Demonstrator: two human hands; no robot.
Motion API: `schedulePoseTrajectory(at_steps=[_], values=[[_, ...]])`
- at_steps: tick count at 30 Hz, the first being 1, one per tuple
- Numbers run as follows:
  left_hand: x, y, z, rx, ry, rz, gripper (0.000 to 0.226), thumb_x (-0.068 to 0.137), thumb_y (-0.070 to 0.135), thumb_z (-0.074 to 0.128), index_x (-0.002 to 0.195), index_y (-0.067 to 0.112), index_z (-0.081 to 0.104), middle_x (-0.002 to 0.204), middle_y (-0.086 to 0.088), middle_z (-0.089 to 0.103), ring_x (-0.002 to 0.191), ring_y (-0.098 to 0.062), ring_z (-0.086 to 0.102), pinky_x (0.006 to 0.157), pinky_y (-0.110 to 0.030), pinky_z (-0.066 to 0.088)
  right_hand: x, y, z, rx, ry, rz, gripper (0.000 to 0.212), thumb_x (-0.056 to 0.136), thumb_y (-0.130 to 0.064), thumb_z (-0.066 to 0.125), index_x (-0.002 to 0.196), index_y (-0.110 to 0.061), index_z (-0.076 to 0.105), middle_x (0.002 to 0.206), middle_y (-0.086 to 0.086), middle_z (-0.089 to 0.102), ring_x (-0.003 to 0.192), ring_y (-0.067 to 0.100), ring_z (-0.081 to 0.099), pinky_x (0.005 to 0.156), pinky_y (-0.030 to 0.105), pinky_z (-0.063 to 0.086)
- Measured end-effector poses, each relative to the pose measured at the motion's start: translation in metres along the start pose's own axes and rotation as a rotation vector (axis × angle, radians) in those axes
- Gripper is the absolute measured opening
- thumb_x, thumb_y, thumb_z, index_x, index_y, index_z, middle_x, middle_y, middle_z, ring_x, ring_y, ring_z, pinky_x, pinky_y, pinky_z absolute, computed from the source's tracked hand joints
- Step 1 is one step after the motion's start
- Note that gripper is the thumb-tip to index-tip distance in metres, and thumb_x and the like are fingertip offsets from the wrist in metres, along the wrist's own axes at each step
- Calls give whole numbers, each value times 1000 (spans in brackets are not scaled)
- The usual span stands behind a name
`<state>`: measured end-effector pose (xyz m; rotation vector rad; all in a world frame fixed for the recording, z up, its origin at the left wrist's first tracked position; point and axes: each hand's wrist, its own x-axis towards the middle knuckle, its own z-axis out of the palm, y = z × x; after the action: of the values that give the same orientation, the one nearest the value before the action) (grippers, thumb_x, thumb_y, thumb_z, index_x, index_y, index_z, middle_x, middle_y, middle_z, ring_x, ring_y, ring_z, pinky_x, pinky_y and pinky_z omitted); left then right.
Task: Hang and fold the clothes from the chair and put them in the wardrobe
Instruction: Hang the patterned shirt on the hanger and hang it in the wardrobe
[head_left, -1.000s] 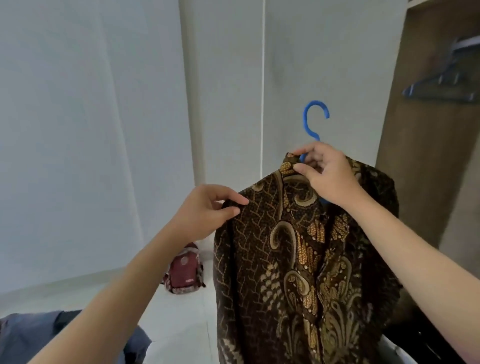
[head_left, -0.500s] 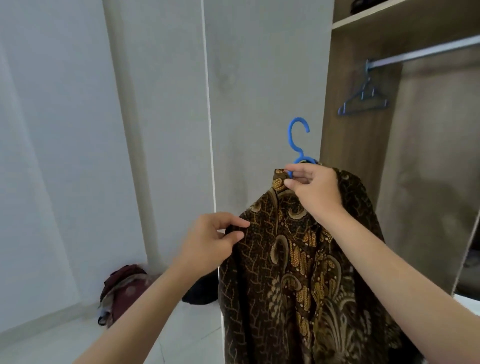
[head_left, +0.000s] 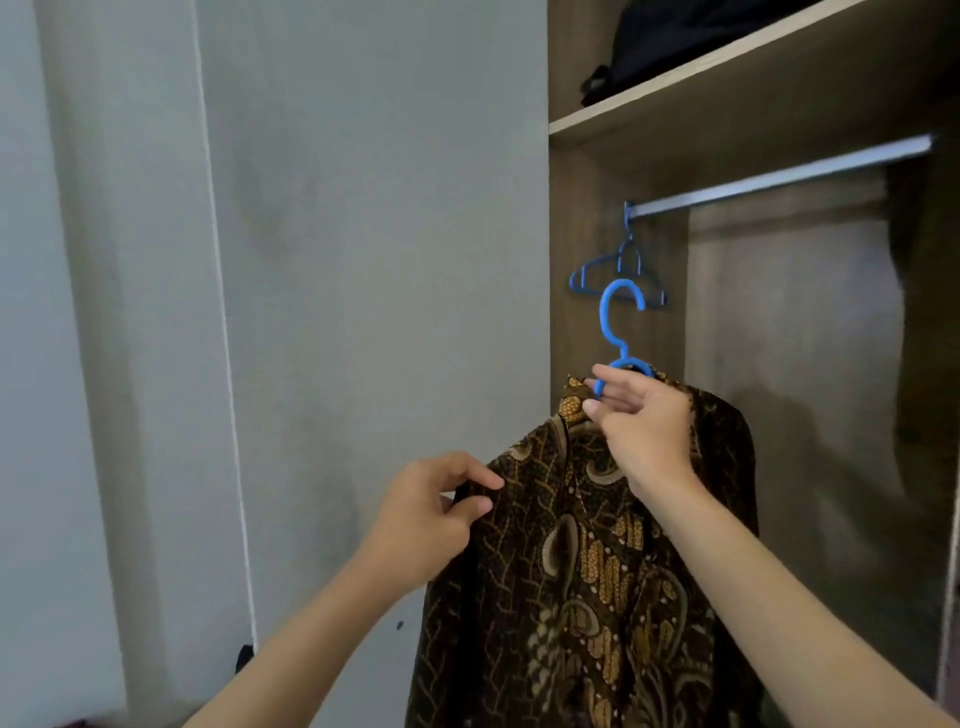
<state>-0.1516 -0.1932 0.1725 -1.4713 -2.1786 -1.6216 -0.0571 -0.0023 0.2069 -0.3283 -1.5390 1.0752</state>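
Observation:
A brown batik shirt (head_left: 576, 582) with gold patterns hangs on a blue plastic hanger (head_left: 615, 325), held up in front of the open wardrobe. My right hand (head_left: 641, 431) grips the hanger's neck at the shirt collar, fingers curled through the loop below the hook. My left hand (head_left: 431, 512) pinches the shirt's left shoulder edge. The hook stands free, below and left of the silver wardrobe rail (head_left: 779, 179).
Empty blue hangers (head_left: 618, 270) hang at the rail's left end. A wooden shelf (head_left: 737, 62) above holds a dark bag (head_left: 685, 36). A dark garment (head_left: 914, 291) hangs at the right. A grey wardrobe door (head_left: 363, 260) stands to the left.
The view swung right and up toward the open wardrobe. Both hands carried the shirt on its hanger closer to the rail, keeping their holds.

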Motion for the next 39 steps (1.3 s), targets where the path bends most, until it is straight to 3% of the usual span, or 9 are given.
schedulePoseTrajectory(at_steps=[4,7,11,15,20,23,25,32,39], values=[[70,-4,39,-85,112,43,22,84,6,68,76,27,68,78,5,69,52,-6,59,48,-19,44,70,30,-8,24,80,-39,42,79,7,68,117,-13,65,95,-6,67,89,-2,63,83,19,54],[115,-6,62,-104,131,84,20,84,5,67,80,24,69,67,5,67,41,-4,51,43,-16,37,119,45,-12,32,112,-97,42,78,7,69,115,-12,66,95,-7,66,88,-2,64,77,12,53],[162,-8,84,-142,152,134,19,83,3,67,81,21,70,66,8,66,40,-2,52,44,-14,38,166,60,-16,24,146,-179,41,79,6,70,116,-13,66,96,-11,66,92,0,65,77,12,52],[209,-15,109,-206,147,174,28,81,1,69,77,28,69,70,4,69,49,-7,59,51,-21,46,202,76,-25,-36,181,-254,41,81,4,68,118,-13,65,99,-11,66,94,-1,64,76,9,49],[253,-13,138,-382,109,272,20,78,-7,68,82,12,71,63,15,67,52,6,56,56,-6,41,244,91,-45,-131,257,-332,39,81,0,70,116,-17,66,95,-16,65,93,1,65,82,13,51],[280,-4,153,-492,203,345,18,74,-5,72,77,13,73,74,6,73,63,3,64,63,-7,47,279,92,-55,-98,258,-324,40,81,4,68,118,-11,64,101,-6,66,93,2,64,78,10,51],[301,5,162,-540,223,368,17,73,-4,73,77,13,74,73,10,73,68,3,66,65,-6,47,305,88,-61,-78,245,-305,40,81,6,67,119,-6,63,107,1,65,91,3,63,77,9,51],[370,39,181,-424,254,474,21,75,6,76,83,25,74,78,20,69,64,8,61,65,-4,42,385,65,-85,-85,227,-316,41,82,10,64,122,3,59,107,7,64,82,-2,61,81,15,53],[401,40,213,-265,265,458,14,76,8,75,80,21,73,69,23,60,63,7,54,63,-3,39,408,79,-101,-45,214,-261,43,81,13,62,123,3,58,112,12,64,83,5,63,69,12,53]])
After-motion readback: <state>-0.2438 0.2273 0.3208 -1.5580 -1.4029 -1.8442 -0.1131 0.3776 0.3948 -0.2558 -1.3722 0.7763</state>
